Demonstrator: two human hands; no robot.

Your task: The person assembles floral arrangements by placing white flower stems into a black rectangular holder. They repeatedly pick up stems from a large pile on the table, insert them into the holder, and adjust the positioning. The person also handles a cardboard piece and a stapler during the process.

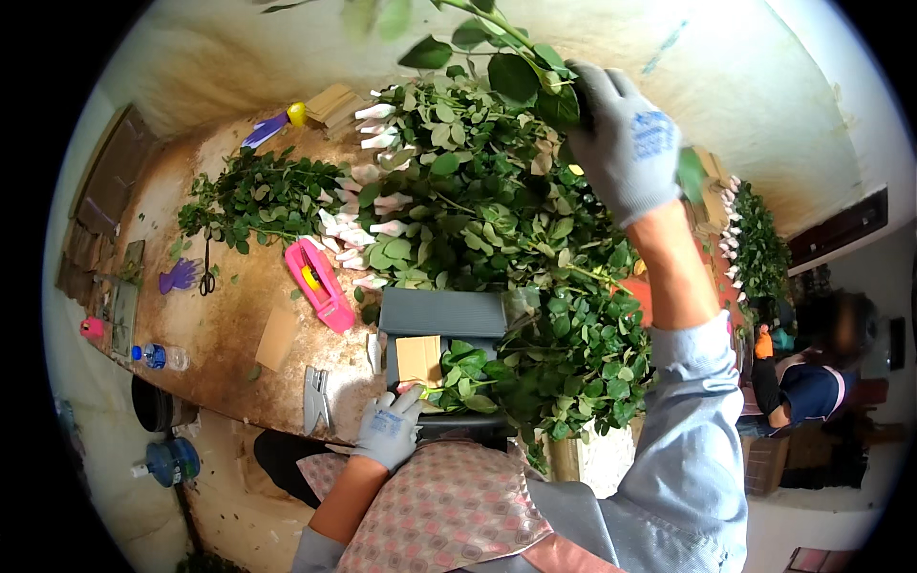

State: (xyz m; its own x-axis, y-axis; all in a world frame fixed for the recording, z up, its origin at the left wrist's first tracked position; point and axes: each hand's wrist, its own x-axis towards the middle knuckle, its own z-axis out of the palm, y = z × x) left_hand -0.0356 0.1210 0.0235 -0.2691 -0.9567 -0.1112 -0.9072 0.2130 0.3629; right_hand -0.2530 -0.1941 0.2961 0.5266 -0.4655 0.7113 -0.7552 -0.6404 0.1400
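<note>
Mid stem-sorting: right hand (626,143) up far right, fingers clamped around a leafy stem (497,43), left hand (387,430) pinching near stems (458,377); probably it gets laid with the pile (468,210) next.

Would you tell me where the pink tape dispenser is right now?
In the head view, the pink tape dispenser lies on the table's left half, beside the wrapped flower buds.

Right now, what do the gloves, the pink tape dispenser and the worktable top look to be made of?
Gloves, left hand and right hand: grey knitted fabric, matte, judging by the soft ribbed cuffs; any palm coating cannot be told. Pink tape dispenser: probably moulded plastic, smooth, evenly coloured and slightly glossy. Worktable top: a hard brownish mottled surface with a dull sheen, perhaps worn laminate or stone; the look leaves it open.
</note>
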